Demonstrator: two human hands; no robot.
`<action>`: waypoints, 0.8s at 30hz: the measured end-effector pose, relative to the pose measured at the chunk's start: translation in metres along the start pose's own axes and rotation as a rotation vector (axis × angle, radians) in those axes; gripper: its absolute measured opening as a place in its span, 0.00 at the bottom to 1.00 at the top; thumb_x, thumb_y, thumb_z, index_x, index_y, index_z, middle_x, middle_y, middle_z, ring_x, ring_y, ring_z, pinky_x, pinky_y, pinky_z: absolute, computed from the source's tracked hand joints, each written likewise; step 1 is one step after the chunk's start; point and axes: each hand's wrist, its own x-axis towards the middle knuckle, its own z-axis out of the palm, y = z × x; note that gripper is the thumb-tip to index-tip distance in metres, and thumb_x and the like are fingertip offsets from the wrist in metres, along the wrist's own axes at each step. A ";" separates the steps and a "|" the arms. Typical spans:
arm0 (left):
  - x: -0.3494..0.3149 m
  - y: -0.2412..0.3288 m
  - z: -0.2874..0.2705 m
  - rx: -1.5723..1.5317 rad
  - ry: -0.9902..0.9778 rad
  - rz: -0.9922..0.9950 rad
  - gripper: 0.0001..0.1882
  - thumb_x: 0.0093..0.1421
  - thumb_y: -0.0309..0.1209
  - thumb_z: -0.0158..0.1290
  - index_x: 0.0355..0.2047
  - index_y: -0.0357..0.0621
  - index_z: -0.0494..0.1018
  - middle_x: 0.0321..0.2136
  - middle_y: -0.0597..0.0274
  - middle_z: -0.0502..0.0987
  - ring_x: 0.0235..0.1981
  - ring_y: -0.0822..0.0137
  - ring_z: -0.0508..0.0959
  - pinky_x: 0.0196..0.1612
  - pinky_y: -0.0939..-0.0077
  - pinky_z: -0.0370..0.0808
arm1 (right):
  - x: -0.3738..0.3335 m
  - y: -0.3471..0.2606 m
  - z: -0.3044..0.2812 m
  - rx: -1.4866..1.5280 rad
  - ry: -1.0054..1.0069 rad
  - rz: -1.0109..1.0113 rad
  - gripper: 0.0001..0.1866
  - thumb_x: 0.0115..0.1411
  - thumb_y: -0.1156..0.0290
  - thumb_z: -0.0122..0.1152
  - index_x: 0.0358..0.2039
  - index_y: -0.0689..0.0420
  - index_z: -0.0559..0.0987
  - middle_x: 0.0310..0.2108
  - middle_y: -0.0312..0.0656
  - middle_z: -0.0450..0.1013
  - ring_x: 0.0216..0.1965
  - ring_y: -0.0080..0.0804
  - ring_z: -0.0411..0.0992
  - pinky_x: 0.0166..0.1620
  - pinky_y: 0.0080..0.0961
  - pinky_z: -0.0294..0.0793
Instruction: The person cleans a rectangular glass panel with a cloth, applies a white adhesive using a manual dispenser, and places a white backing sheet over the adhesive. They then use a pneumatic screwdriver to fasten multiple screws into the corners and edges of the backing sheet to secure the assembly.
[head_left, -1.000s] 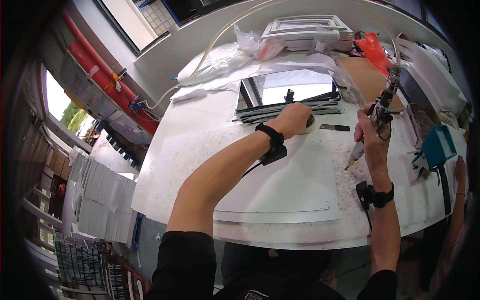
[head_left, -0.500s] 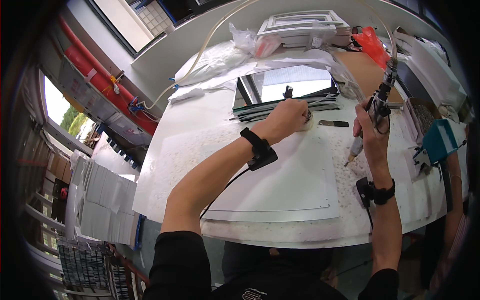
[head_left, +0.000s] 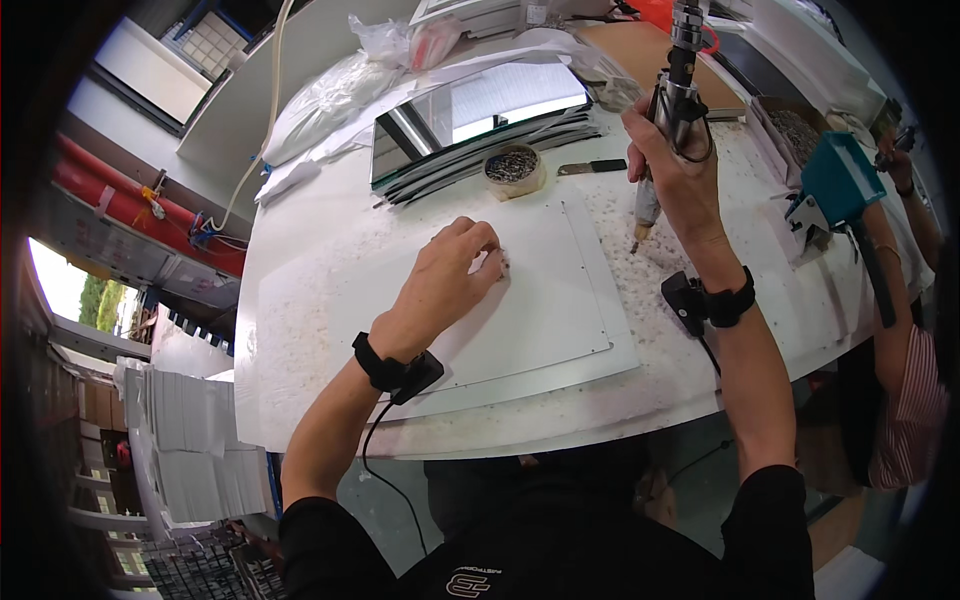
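White panel [head_left: 540, 310]: flat on the white table [head_left: 275, 385], before the person; I take it as the clock's centre.
Left hand [head_left: 452, 275]: over the panel, towards 11 o'clock, fingers curled in near the thumb; I cannot tell whether anything is pinched there.
Right hand [head_left: 685, 170]: at 2 o'clock, clamped around a power screwdriver [head_left: 648, 203], its tip pointing down.
Screw tub [head_left: 515, 188]: 12 o'clock, just beside the mirror stack [head_left: 470, 107].

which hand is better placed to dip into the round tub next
Probably the left hand: it is over the white panel, on the near side of the tub, though it may pinch something tiny. The right hand is wrapped around a power tool.
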 end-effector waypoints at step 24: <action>-0.076 0.048 -0.009 -1.096 -0.183 -0.511 0.05 0.71 0.24 0.49 0.44 0.38 0.72 0.41 0.55 0.82 0.39 0.73 0.82 0.47 0.77 0.81 | -0.034 -0.069 0.034 0.243 -0.031 0.031 0.12 0.68 0.63 0.60 0.45 0.57 0.74 0.37 0.36 0.70 0.21 0.14 0.62 0.26 0.17 0.63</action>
